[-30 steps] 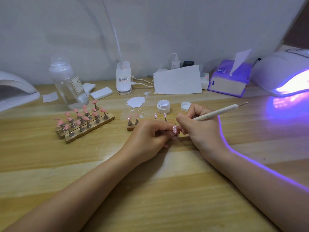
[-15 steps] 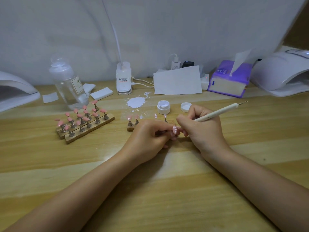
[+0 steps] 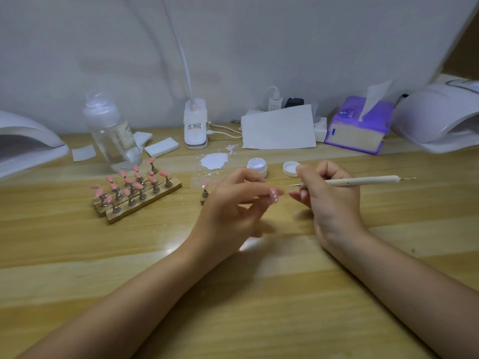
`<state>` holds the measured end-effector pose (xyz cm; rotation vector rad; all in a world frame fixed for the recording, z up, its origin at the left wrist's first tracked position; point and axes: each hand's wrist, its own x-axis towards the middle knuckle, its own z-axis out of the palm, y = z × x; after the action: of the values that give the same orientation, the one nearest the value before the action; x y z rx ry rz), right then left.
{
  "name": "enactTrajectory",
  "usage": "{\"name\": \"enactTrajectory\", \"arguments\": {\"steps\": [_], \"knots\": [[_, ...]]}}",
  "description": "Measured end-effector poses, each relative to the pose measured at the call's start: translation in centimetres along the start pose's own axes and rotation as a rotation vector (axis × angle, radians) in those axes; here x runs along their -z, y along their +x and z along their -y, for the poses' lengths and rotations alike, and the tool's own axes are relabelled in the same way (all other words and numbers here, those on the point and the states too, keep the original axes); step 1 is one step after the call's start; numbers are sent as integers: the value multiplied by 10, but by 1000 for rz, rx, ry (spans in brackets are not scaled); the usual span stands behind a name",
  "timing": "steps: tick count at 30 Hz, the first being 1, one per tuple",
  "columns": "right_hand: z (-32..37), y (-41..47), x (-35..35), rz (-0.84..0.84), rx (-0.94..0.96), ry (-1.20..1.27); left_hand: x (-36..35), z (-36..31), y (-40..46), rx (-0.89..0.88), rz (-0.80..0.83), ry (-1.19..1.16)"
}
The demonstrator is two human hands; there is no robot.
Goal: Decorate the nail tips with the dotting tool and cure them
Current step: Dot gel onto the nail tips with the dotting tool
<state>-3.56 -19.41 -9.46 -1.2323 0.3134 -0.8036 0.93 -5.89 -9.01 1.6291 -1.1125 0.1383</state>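
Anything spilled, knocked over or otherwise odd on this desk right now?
Yes: a white smear with small splashes around it lies on the bare wooden desk, just left of the open gel pot, whose lid sits beside it. It looks like spilled or wiped-off gel. The racks of pink nail tips stand upright.

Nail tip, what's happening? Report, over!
Left hand pinches dotted nail tip. Right hand grips dotting tool, tip clear of nail. Nothing between them.
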Motion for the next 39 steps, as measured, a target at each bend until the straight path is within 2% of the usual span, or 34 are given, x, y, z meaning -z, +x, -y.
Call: {"name": "enactTrajectory", "arguments": {"steps": [2, 3, 6, 10, 14, 19, 31, 39], "knots": [[-1, 2, 1, -11, -18, 17, 7, -1, 5, -170, -115, 116], [-2, 2, 1, -13, -23, 16, 13, 0, 8, -190, -188, 155], [-3, 2, 1, -11, -30, 1, 26, 5, 13, -66, -333, 177], [-4, 3, 1, 13, -42, -13, 33, 15, 13, 126, -268, 256], [-4, 2, 1, 31, -42, -36, 37, 24, 12, 212, -143, 337], [-4, 2, 0, 42, -44, -49, 36, 32, 8, 185, 1, 543], [-4, 2, 1, 56, -47, -66, 54, 30, 12, 232, 81, 464], [-4, 2, 0, 58, -45, -64, 58, 30, 11, 258, 164, 607]]}}
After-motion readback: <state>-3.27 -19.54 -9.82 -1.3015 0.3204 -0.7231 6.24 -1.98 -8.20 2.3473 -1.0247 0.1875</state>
